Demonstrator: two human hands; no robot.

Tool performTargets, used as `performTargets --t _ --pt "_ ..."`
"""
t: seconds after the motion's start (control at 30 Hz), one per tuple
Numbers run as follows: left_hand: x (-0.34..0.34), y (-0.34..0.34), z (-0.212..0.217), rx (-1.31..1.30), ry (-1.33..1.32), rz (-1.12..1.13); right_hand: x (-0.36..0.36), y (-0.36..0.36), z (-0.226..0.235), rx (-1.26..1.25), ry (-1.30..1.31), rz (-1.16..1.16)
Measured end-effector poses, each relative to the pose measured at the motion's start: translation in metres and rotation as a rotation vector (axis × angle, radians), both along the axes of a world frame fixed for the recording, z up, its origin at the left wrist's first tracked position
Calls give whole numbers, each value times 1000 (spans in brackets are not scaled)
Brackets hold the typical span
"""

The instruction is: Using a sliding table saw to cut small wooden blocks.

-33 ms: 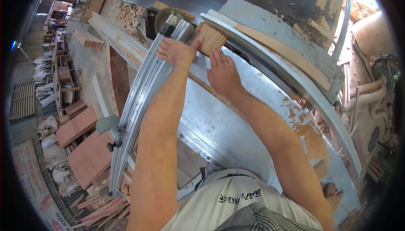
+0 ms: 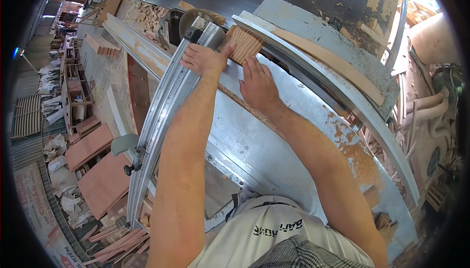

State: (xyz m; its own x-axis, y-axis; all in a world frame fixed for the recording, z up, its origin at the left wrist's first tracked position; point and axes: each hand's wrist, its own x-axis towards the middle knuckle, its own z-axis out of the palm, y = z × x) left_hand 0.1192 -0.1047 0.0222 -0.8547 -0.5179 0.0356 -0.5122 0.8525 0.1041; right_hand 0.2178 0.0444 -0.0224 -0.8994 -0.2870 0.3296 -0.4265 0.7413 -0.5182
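Note:
A short wooden block (image 2: 246, 43) with bold striped grain lies against the metal fence (image 2: 164, 94) at the far end of a sliding saw table (image 2: 245, 136). My left hand (image 2: 208, 61) hooks its fingers over the fence, and its thumb presses on the block's left side. At the block's near edge, the fingers of my right hand (image 2: 259, 84) are held together and bent onto the wood. Both hands hold the block in place; the undersides of the fingers are hidden. A black stop (image 2: 194, 35) sits on the fence beside my left fingers.
Right of the block runs a long curved-looking metal guard (image 2: 338, 84) over a slot, possibly hiding a blade. A clamp with a knob (image 2: 131, 159) is fixed to the fence. Reddish boards (image 2: 104, 185) and offcuts lie on the floor at left; flexible ducts (image 2: 433, 104) stand at right.

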Motion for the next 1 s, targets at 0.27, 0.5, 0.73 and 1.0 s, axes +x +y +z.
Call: performTargets --t 0.27,0.5,0.73,1.0 --pt "3 0 4 7 46 -3 0 1 7 -10 -53 54" --pt "3 1 4 19 56 4 -2 2 4 6 -54 80" --pt "5 3 5 15 62 15 -1 3 5 17 -54 90" --pt "4 2 7 16 39 21 -2 4 4 77 -52 103"
